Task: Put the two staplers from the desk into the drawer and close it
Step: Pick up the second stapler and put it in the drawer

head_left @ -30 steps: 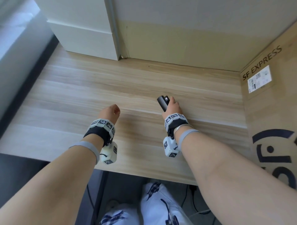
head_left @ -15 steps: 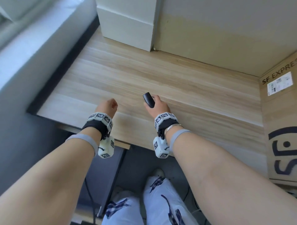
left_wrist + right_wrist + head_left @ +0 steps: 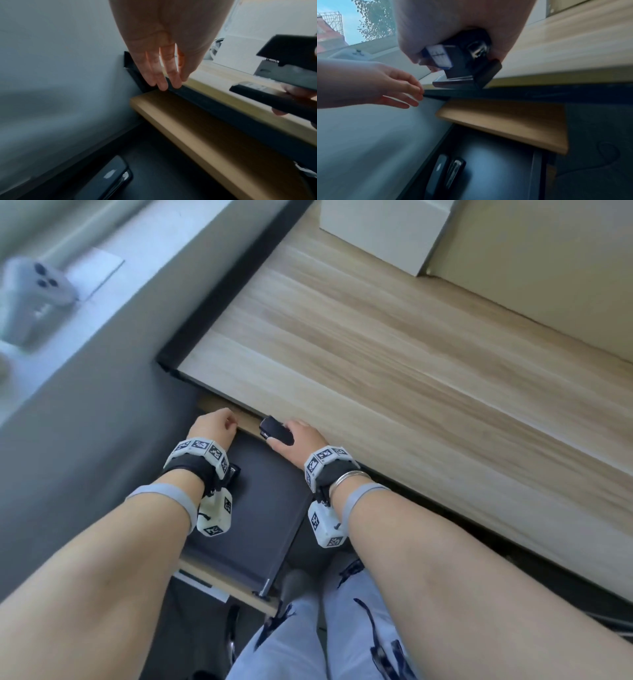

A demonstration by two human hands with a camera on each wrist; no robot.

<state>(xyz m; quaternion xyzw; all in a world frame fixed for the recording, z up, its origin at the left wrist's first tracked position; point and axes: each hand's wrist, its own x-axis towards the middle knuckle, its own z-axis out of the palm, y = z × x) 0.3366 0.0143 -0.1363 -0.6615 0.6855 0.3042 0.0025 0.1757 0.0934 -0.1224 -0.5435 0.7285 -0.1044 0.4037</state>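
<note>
Nearest the camera, the person's patterned trousers (image 3: pixel 301 642) show below the two forearms, each wrist wearing a marker band and a white tracker cube. Under the arms the drawer (image 3: pixel 260 522) stands pulled out, its dark floor showing and its wooden front panel (image 3: pixel 226 580) closest to the person. In the wrist views one stapler (image 3: pixel 444 174) lies on the drawer floor by its left wall, black and glossy; it is hidden by the left arm in the head view. Above the drawer, the left hand (image 3: pixel 213 424) is empty, its fingers (image 3: pixel 160 77) straight and close together, tips just at the dark strip under the desk edge; whether they touch it cannot be told. Just to its right, the right hand (image 3: pixel 301 436) grips the second stapler (image 3: pixel 274 431), fingers wrapped round the black body with its front end sticking out to the left, held at the front edge of the desk (image 3: pixel 394 364) above the back of the open drawer. Farther off, a white box (image 3: pixel 387 231) stands at the back of the desk, and on the grey sill (image 3: pixel 102 313) to the left lies a blurred white device (image 3: pixel 34 292) beside a sheet of paper (image 3: pixel 94 270).
</note>
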